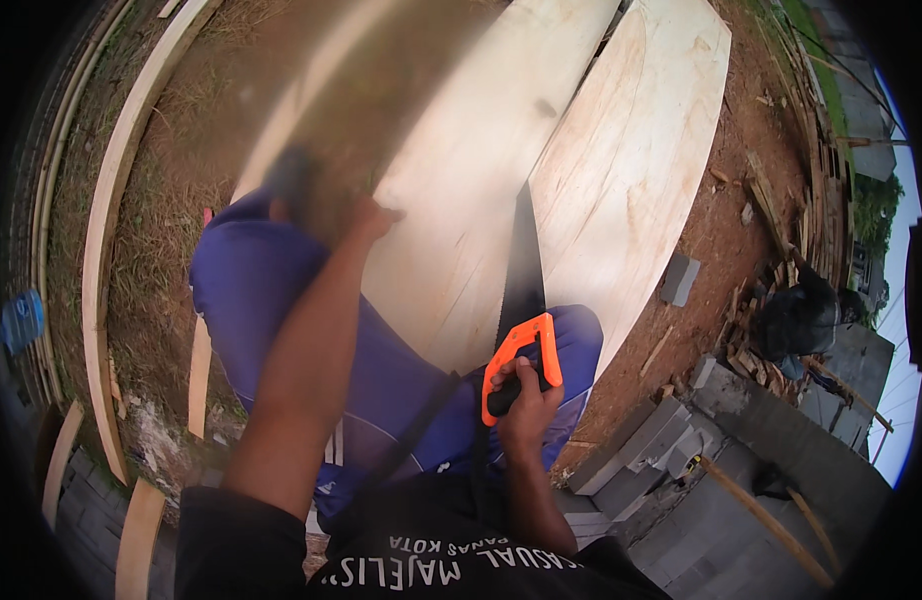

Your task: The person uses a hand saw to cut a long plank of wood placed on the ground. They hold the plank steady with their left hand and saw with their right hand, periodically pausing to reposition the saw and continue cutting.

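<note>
My right hand (526, 402) is closed round the black grip of a handsaw (547, 345) with an orange-framed handle. Its dark, tapering blade points away from me, with the tip at a narrow slit that runs to the far end of the pale plywood. Left of the slit lies one plywood panel (451, 190); to its right is another plywood part (636, 170). My left hand (373, 217) grips the left panel's edge, thumb on top and the other fingers mostly hidden. Both my knees, in blue trousers, are bent against the wood.
Long timber strips (111, 220) lie on dry grass at the left, near a blue-tinted plastic bottle (23, 320). A grey block (679, 279) sits on reddish soil at the right. Beyond it, another person (803, 318) bends near scrap wood. Grey blocks and a wooden-handled tool (766, 515) are lower right.
</note>
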The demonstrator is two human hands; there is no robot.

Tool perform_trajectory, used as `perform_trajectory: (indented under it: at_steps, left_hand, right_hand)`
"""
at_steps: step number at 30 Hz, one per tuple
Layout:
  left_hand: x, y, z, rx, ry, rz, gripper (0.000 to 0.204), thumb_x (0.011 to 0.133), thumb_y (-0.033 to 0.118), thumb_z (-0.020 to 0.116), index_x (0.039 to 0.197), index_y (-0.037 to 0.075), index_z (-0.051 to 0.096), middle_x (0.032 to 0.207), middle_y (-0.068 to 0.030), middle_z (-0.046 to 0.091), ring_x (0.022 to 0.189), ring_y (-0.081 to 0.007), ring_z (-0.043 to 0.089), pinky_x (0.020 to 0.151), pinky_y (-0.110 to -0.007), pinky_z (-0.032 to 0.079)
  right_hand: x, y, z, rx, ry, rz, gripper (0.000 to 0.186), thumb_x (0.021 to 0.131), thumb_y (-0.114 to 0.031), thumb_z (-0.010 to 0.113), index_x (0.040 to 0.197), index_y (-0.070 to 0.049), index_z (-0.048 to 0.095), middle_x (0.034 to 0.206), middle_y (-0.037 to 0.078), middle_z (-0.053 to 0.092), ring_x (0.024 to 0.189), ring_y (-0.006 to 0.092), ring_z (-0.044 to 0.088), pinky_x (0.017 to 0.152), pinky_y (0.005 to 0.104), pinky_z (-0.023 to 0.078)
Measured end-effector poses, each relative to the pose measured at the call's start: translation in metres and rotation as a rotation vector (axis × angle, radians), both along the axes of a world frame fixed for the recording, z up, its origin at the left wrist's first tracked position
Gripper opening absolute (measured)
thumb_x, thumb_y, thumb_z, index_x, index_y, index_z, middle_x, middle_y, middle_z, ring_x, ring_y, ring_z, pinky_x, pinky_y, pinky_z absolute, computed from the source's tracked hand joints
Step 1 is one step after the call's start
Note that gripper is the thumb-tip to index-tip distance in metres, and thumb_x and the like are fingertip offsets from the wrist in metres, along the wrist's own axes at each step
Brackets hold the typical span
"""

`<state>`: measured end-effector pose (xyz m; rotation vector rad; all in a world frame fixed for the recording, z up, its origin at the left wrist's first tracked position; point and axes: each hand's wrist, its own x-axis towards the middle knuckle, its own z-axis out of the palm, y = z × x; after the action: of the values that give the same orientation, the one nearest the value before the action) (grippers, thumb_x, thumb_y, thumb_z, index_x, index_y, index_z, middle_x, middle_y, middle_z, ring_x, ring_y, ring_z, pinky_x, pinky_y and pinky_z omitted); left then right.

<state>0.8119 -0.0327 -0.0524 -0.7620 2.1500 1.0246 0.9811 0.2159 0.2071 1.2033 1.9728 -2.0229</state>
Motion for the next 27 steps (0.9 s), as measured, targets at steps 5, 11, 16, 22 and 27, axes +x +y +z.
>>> perform_trajectory:
  at_steps: [5,11,16,22,27]
  left_hand:
    - [-0.003,0.013,0.011,-0.023,-0.067,0.007,0.097,0.075,0.046,0.092,0.143,-0.011,0.053,0.142,-0.0303,0.061,0.130,-0.0381,0.063,0.108,-0.043,0.050]
    - [-0.004,0.014,0.003,-0.059,-0.111,-0.042,0.120,0.071,0.056,0.093,0.153,-0.012,0.038,0.150,-0.0301,0.055,0.138,-0.0384,0.056,0.114,-0.043,0.046]
    - [-0.004,0.018,0.001,-0.187,-0.044,-0.047,0.120,0.066,0.062,0.094,0.144,-0.016,0.045,0.143,-0.0325,0.059,0.132,-0.0410,0.061,0.109,-0.044,0.051]
    - [-0.008,0.032,0.032,-0.185,-0.074,-0.004,0.116,0.064,0.061,0.096,0.138,-0.016,0.050,0.140,-0.0315,0.061,0.127,-0.0429,0.064,0.104,-0.046,0.054]
    - [0.002,0.025,0.007,-0.187,-0.003,-0.039,0.105,0.067,0.059,0.095,0.132,-0.014,0.057,0.136,-0.0300,0.064,0.124,-0.0431,0.066,0.102,-0.047,0.054]
  right_hand:
    - [-0.003,0.004,-0.001,0.051,-0.023,-0.014,0.009,0.099,-0.005,0.062,0.093,0.002,0.061,0.068,0.005,0.055,0.057,0.0172,0.054,0.056,0.0358,0.049]
    - [-0.108,0.017,-0.051,0.069,-0.141,-0.003,0.007,0.095,-0.002,0.056,0.089,-0.001,0.059,0.065,-0.001,0.046,0.054,0.0107,0.048,0.050,0.0308,0.043]
    - [-0.169,0.006,-0.079,0.195,-0.155,0.038,0.016,0.092,-0.005,0.058,0.078,-0.003,0.051,0.062,0.000,0.048,0.048,0.0101,0.043,0.046,0.0320,0.039]
    - [-0.017,-0.023,-0.001,0.164,-0.109,0.083,0.017,0.092,0.000,0.056,0.076,-0.001,0.053,0.059,0.000,0.048,0.050,0.0089,0.046,0.047,0.0312,0.041]
    - [-0.137,0.013,-0.086,0.118,-0.213,0.048,0.014,0.092,-0.005,0.055,0.079,-0.002,0.051,0.060,0.000,0.048,0.046,0.0105,0.042,0.042,0.0332,0.034]
